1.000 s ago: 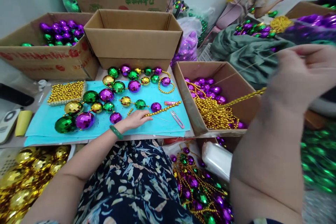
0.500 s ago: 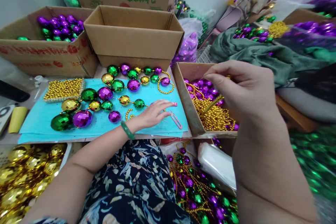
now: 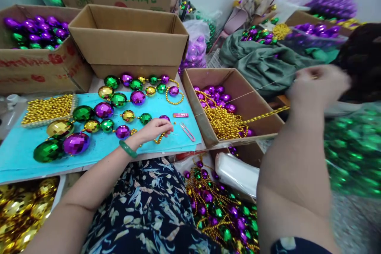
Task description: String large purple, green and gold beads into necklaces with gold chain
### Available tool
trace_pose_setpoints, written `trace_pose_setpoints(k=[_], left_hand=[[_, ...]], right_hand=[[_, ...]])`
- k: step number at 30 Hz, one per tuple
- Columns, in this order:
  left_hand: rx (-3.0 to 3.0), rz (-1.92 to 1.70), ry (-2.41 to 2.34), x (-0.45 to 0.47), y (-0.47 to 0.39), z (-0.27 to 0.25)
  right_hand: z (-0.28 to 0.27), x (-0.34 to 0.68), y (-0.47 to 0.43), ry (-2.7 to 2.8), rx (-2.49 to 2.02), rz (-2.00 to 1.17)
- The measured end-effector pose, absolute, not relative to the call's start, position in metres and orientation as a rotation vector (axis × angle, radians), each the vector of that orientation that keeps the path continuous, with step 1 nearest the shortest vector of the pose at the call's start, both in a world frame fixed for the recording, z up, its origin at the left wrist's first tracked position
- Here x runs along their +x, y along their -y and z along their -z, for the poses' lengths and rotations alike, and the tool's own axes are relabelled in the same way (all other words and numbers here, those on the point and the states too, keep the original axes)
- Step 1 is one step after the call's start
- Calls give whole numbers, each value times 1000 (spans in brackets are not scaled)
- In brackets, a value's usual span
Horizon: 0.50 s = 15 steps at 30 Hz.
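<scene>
My right hand (image 3: pixel 320 81) is raised at the right, fingers closed on a thin thread (image 3: pixel 247 96). The thread stretches down leftward across the box toward the table. A gold bead strand (image 3: pixel 266 115) rises from the box and passes behind my right forearm. Low over the blue cloth (image 3: pixel 98 154), my left hand (image 3: pixel 157 130) has its fingers pressed together; what they hold is hidden. Beside it are a short gold bead chain (image 3: pixel 160 139), a purple faceted ball (image 3: pixel 164 118), pink thread snips (image 3: pixel 187 132) and a small pink case (image 3: pixel 181 115).
Strings of large faceted balls (image 3: pixel 76 143) and a tray of gold beads (image 3: pixel 49 109) lie on the cloth. Cardboard boxes (image 3: pixel 131 47) line the back. An open box (image 3: pixel 192 99) of purple balls and gold beads stands right. Bead necklaces (image 3: pixel 220 210) hang below the table.
My right hand has swung up and out to the right, drawing the thread long. My left hand has closed its fingers and moved away from the pink case. The view has shifted right.
</scene>
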<state>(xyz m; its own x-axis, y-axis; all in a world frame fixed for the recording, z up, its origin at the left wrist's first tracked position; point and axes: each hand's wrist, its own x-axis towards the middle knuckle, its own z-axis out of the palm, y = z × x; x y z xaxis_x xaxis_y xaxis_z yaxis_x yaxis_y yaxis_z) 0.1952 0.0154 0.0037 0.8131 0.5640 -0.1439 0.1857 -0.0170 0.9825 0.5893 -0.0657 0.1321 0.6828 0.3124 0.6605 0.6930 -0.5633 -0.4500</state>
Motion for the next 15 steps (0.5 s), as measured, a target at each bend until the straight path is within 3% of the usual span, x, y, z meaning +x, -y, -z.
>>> trace_pose_setpoints(k=[2, 4, 9, 11, 15], left_hand=[[1570, -320, -657, 196, -14, -3], [1566, -316, -678, 199, -12, -1], [1593, -354, -667, 203, -12, 0], [1602, -377, -693, 201, -14, -1], [1600, -363, -705, 192, -19, -4]], right_hand=[[-115, 560, 65, 686, -2379, 544], [-96, 513, 62, 1068, -2224, 291], [-49, 388, 57, 1695, -1575, -798], [-36, 363, 55, 1733, -1625, -900], [-34, 355, 51, 1825, -1828, -609]])
